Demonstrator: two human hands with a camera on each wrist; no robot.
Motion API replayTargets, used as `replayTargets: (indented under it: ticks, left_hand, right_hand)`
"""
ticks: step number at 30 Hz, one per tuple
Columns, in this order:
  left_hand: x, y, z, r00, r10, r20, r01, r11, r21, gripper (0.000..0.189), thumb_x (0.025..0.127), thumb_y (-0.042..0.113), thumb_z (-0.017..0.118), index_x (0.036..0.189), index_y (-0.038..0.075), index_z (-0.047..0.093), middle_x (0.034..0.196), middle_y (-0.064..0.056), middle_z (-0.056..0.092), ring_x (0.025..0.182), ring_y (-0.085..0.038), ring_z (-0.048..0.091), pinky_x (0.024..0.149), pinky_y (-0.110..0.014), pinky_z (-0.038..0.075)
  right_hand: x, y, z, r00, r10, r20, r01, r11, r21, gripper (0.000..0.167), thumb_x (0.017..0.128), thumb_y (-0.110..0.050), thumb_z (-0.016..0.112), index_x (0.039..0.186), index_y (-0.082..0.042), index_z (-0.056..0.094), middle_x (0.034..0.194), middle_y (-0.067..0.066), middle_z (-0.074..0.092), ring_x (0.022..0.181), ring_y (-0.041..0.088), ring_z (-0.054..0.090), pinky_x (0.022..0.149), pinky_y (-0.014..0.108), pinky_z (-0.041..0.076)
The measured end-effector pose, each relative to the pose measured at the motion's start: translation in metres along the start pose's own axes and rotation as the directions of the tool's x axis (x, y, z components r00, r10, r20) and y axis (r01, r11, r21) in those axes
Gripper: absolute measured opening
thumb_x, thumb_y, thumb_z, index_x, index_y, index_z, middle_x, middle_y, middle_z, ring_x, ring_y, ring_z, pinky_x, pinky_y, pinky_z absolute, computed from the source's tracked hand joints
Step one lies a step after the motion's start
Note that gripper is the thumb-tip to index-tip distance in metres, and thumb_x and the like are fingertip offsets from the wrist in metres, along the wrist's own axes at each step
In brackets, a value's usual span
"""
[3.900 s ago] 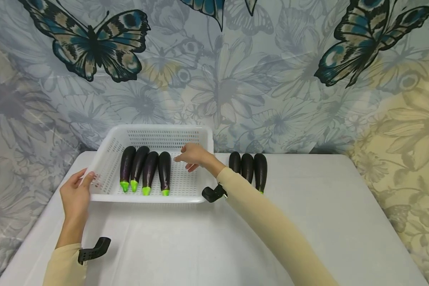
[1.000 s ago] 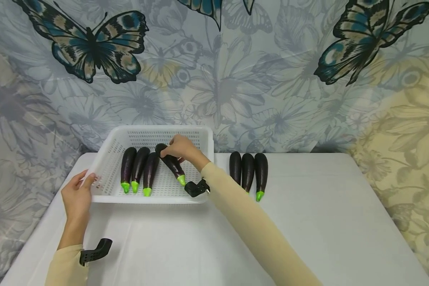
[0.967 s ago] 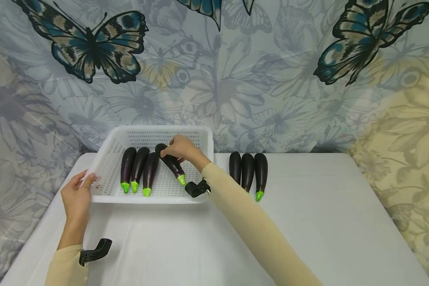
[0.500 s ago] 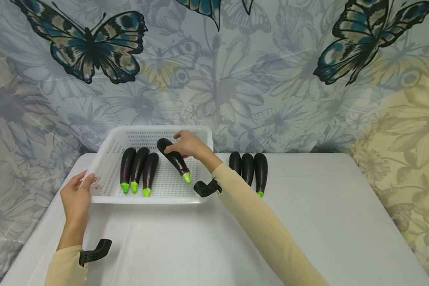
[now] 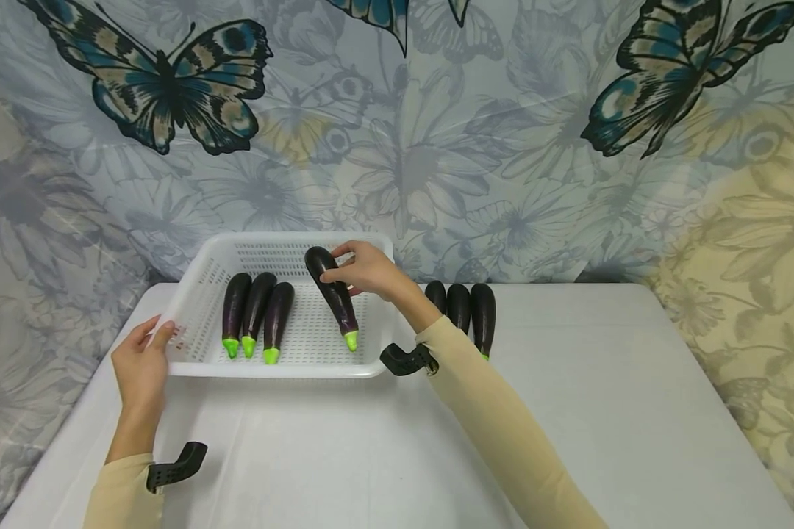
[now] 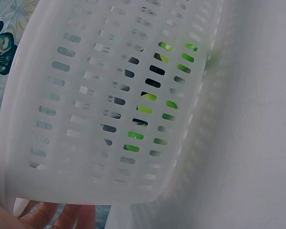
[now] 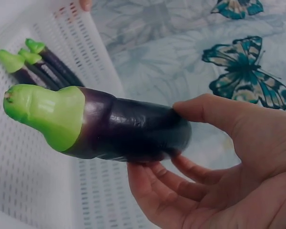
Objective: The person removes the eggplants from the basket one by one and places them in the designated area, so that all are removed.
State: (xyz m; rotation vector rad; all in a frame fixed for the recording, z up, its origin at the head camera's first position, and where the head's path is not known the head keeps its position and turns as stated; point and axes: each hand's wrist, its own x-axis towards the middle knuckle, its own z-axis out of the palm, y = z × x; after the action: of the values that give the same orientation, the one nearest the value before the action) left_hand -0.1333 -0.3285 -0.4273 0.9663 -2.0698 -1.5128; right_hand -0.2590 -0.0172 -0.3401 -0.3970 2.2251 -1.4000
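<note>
A dark purple eggplant [image 5: 337, 297] with a bright green stem end is pinched between the thumb and fingers of my right hand [image 5: 370, 270]. It is held over the right half of a white perforated plastic basket [image 5: 278, 370], stem end pointing toward me. In the right wrist view the eggplant [image 7: 133, 126] lies across the fingertips, its green cap clearly showing. My left hand [image 5: 142, 360] grips the basket's left end. The left wrist view shows that end wall [image 6: 86, 157] close up, the fingers partly hidden behind it. Three more eggplants [image 5: 258, 308] lie side by side in the basket's left half.
Right of the basket, three eggplants [image 5: 482, 316] lie in a row on the white-covered table [image 5: 602, 382], partly hidden by my right forearm. A patterned butterfly cloth [image 5: 423, 162] hangs right behind the basket. Each wrist carries a black camera mount [image 5: 179, 466].
My right hand, earlier empty beside the row, has taken the rightmost eggplant in the basket, raised it and carried it to the right. The left hand stays at the basket's end.
</note>
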Motion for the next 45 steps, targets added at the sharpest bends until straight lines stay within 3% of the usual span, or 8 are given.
replayTargets:
  ticks: [11,17,22,26,32,39,45]
  left_hand:
    - [0.001,-0.001,0.0,1.0,0.01,-0.006,-0.01,0.999,-0.036,0.047,0.097,0.026,0.062,0.137,0.003,0.055,0.08,0.022,0.054,0.069,0.006,0.055,0.057,-0.009,0.044]
    - [0.001,-0.001,-0.001,0.999,0.032,0.001,-0.032,0.999,0.032,0.048,0.099,0.031,0.059,0.139,0.004,0.054,0.087,0.02,0.055,0.073,0.007,0.053,0.061,-0.009,0.043]
    - [0.001,-0.001,0.0,1.0,0.029,-0.003,-0.029,0.999,0.035,0.048,0.099,0.03,0.059,0.139,0.005,0.054,0.091,0.016,0.056,0.074,0.007,0.054,0.062,-0.009,0.043]
    - [0.001,-0.001,0.0,1.0,0.02,0.001,-0.02,0.999,0.025,0.048,0.099,0.03,0.059,0.14,0.005,0.054,0.09,0.018,0.055,0.074,0.006,0.054,0.061,-0.009,0.044]
    - [0.001,-0.001,-0.001,1.0,0.026,-0.001,-0.026,1.0,0.018,0.048,0.099,0.03,0.059,0.14,0.005,0.054,0.087,0.02,0.054,0.074,0.006,0.054,0.062,-0.009,0.044]
    - [0.002,-0.001,0.0,1.0,0.014,-0.001,-0.014,1.0,0.005,0.049,0.098,0.03,0.06,0.14,0.005,0.054,0.087,0.019,0.053,0.076,0.005,0.053,0.062,-0.009,0.043]
    - [0.001,-0.002,-0.001,1.0,0.008,0.001,-0.008,0.999,0.032,0.05,0.098,0.032,0.06,0.14,0.007,0.054,0.095,0.012,0.057,0.078,0.003,0.054,0.062,-0.01,0.044]
  right_hand:
    - [-0.004,0.022,-0.007,0.996,-0.033,-0.081,0.039,0.997,0.069,0.052,0.093,-0.021,0.068,0.139,-0.008,0.049,0.128,0.016,0.052,0.104,0.031,0.059,0.084,0.043,0.055]
    - [-0.011,0.035,-0.015,0.994,-0.051,-0.098,0.062,0.992,0.112,0.054,0.093,-0.022,0.068,0.142,-0.013,0.046,0.129,0.017,0.05,0.106,0.031,0.06,0.085,0.044,0.054]
    - [-0.02,0.042,-0.024,0.99,-0.069,-0.12,0.083,0.989,0.119,0.055,0.094,-0.021,0.067,0.144,-0.017,0.044,0.128,0.016,0.05,0.103,0.031,0.062,0.08,0.037,0.056]
    - [-0.027,0.046,-0.033,0.988,-0.075,-0.137,0.097,0.983,0.154,0.056,0.094,-0.02,0.067,0.145,-0.018,0.043,0.131,0.017,0.048,0.108,0.031,0.06,0.082,0.039,0.056]
    - [-0.037,0.055,-0.047,0.988,-0.082,-0.134,0.111,0.967,0.228,0.058,0.094,-0.017,0.066,0.147,-0.019,0.041,0.136,0.019,0.043,0.111,0.035,0.059,0.086,0.047,0.054]
    - [-0.046,0.065,-0.06,0.987,-0.095,-0.128,0.128,0.953,0.276,0.059,0.095,-0.017,0.064,0.148,-0.021,0.039,0.138,0.017,0.046,0.113,0.033,0.058,0.088,0.046,0.053]
    - [-0.053,0.076,-0.074,0.992,-0.085,-0.09,0.112,0.919,0.377,0.06,0.098,-0.013,0.057,0.152,-0.018,0.033,0.138,0.019,0.048,0.12,0.037,0.052,0.095,0.047,0.048]
